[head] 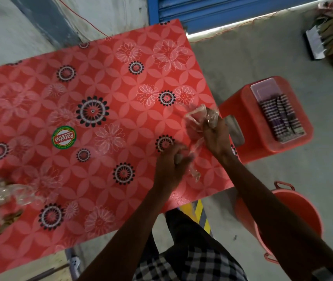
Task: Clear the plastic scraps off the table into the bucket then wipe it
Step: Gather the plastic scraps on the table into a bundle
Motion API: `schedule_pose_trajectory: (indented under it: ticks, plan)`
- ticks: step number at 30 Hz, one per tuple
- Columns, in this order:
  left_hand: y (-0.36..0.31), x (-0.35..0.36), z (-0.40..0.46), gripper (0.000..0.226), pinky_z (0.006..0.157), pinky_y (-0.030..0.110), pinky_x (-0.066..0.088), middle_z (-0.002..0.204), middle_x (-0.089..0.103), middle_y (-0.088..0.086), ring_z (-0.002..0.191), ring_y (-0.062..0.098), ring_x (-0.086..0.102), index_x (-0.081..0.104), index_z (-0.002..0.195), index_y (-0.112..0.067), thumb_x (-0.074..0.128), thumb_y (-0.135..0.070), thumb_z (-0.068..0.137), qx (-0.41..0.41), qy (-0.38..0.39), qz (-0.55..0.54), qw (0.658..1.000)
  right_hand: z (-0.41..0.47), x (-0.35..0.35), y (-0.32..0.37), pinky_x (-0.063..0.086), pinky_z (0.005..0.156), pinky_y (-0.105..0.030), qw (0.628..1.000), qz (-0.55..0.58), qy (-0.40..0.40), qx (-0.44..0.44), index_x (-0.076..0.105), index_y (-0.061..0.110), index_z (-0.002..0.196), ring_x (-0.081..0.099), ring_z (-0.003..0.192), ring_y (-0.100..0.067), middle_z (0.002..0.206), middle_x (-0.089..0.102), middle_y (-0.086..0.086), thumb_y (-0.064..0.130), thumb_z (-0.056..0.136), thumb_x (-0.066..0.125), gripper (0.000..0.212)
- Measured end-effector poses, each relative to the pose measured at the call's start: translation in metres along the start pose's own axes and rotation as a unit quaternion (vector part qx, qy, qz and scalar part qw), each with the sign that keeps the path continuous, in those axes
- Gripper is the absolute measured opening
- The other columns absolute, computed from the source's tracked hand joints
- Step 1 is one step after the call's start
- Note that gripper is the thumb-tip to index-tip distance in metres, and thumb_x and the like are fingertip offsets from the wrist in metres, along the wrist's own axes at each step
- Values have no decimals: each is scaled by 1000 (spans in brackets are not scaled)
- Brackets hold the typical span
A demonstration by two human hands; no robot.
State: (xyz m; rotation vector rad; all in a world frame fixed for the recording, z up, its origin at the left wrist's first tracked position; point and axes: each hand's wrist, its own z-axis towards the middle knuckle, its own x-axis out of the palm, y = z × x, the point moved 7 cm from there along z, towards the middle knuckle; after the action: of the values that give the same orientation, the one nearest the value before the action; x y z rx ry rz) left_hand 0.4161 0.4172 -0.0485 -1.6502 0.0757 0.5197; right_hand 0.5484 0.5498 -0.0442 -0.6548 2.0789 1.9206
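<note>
I am watching the right hand (215, 136) clenching its fingers (208, 123) around a crumpled clear plastic scrap (197, 118) at the right edge of the red flower-patterned counter (100, 88). The left hand (170, 162) is curling onto another clear piece beside it. More scraps (3, 195) are lying far left; the orange plastic bucket (295, 207) is sitting on the floor below.

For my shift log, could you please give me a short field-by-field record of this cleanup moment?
table: red floral-patterned table top
right hand: grips crumpled clear plastic scraps near the table's right edge
left hand: fingers curled on a trailing strip of the same plastic
bucket: red plastic bucket on the floor, beside the table
remaining: more clear plastic wrap at the table's left
wiping: not yet begun
</note>
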Motion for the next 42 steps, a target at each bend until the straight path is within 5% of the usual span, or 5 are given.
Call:
schedule_pose_trajectory:
  ticks: [10,19,22,30,42]
  plan:
    - [10,22,-25,24,59,31,38,88,57,14,73,29,54,58,87,-2,50,-23,95,138,44,167,975,-17,-24,-8,54,80,-35,979,127,63,148,72,25,92,68,84,-14,94,72,3,78,92,37,63]
    - [2,-8,0,60,62,35,42,69,48,13,63,22,50,53,70,-6,50,-61,94,-236,-157,-330,900,-43,13,10,58,65,-31,828,467,170,260,65,9,87,65,69,-18,80,67,-7,13,89,54,12]
    - [-1,-9,5,68,79,41,52,70,67,6,70,24,67,74,68,-17,39,-64,102,-307,-182,-501,788,-55,33,23,57,65,-32,837,452,162,261,60,4,94,67,65,-21,82,68,-11,13,90,60,10]
    - [0,-37,-8,36,78,33,54,94,70,17,90,31,66,69,98,-3,52,-34,92,-352,-177,-472,789,-100,88,78,55,91,-59,919,353,103,141,63,5,114,66,100,-31,105,67,-17,72,90,52,73]
    - [23,-137,-68,40,81,27,54,88,73,7,86,19,68,70,100,-8,35,-26,106,-320,-253,-481,776,-163,155,140,44,76,-19,983,99,124,-95,61,32,95,59,86,-12,95,60,-4,26,98,65,7]
